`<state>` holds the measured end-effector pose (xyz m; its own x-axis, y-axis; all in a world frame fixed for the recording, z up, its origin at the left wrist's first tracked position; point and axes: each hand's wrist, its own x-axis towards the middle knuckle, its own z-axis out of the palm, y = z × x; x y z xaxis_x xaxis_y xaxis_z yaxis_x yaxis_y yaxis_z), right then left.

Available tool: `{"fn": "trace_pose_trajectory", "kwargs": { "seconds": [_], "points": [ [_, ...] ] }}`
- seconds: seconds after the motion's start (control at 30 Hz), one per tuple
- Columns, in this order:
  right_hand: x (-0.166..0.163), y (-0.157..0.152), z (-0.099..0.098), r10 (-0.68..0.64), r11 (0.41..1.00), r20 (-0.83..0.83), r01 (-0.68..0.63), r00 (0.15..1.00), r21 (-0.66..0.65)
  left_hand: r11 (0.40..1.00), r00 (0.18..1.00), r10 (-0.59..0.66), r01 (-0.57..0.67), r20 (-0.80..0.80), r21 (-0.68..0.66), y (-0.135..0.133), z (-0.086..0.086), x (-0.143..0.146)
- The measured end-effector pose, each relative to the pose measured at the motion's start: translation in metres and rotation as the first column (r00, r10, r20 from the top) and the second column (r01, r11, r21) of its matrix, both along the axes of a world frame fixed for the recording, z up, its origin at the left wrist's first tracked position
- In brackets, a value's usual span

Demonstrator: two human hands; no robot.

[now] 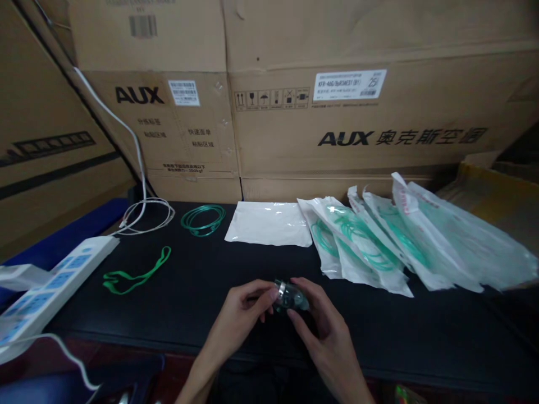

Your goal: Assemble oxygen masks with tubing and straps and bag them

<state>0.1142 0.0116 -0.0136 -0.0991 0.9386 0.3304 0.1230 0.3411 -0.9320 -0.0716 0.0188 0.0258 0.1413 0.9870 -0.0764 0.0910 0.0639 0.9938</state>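
Note:
Near the front edge of the black table I hold a clear, greenish plastic oxygen mask [295,298] with a silver metal nose strip [281,289]. My left hand [248,308] pinches the strip end between thumb and fingers. On the other side, my right hand [322,320] grips the mask's body, thumb below and fingers above. Parts of the mask are hidden by my fingers. A green elastic strap [138,276] lies loose to the left. Behind it sits a coil of green tubing [203,220], and a flat white packet [269,224] lies beyond my hands.
Several sealed clear-and-white packets [362,238] with green tubing overlap at the right. A white power strip [59,286] with a plugged-in adapter and a white cable [138,146] occupy the left. Large cardboard boxes [278,146] wall off the back of the black table [189,303].

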Motion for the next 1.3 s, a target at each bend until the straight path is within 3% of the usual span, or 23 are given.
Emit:
{"fn": "trace_pose_trajectory", "kwargs": {
  "seconds": [0.17, 0.3, 0.47, 0.6, 0.7, 0.8, 0.9, 1.03, 1.3],
  "points": [
    [0.003, 0.001, 0.002, 0.056, 0.998, 0.008, -0.055, 0.998, -0.044, 0.999, 0.991, -0.015, 0.019, 0.131, -0.031, -0.007, -0.003, 0.0],
    [0.004, 0.0, 0.002, 0.067, 0.994, -0.025, -0.069, 0.997, -0.083, 1.0, 0.993, -0.01, 0.012, 0.119, -0.015, -0.013, -0.007, 0.0],
    [0.004, 0.0, 0.01, 0.093, 0.975, -0.075, -0.106, 0.993, -0.195, 0.988, 0.999, 0.006, 0.001, -0.046, 0.157, -0.014, -0.007, -0.001],
    [0.008, 0.002, 0.021, 0.155, 0.937, -0.153, -0.195, 0.976, -0.291, 0.927, 0.993, 0.023, 0.022, -0.116, 0.375, -0.013, -0.009, -0.001],
    [0.009, 0.004, 0.025, 0.184, 0.927, -0.214, -0.241, 0.959, -0.286, 0.904, 0.991, -0.001, 0.058, -0.135, 0.423, -0.013, -0.01, -0.001],
    [0.009, 0.003, 0.023, 0.177, 0.942, -0.217, -0.229, 0.96, -0.244, 0.931, 0.991, -0.051, 0.092, -0.123, 0.354, -0.014, -0.006, -0.002],
    [0.006, 0.002, 0.019, 0.155, 0.968, -0.197, -0.189, 0.968, -0.164, 0.974, 0.992, -0.117, 0.125, -0.057, 0.188, -0.014, 0.0, -0.005],
    [0.006, -0.001, 0.012, 0.142, 0.987, -0.111, -0.149, 0.984, -0.06, 0.996, 0.995, -0.087, 0.086, 0.049, 0.014, -0.015, 0.002, -0.006],
    [0.007, -0.002, 0.009, 0.139, 0.989, 0.054, -0.135, 0.989, -0.063, 0.999, 0.998, -0.026, 0.027, 0.061, -0.023, -0.013, -0.007, -0.004]
  ]
}}
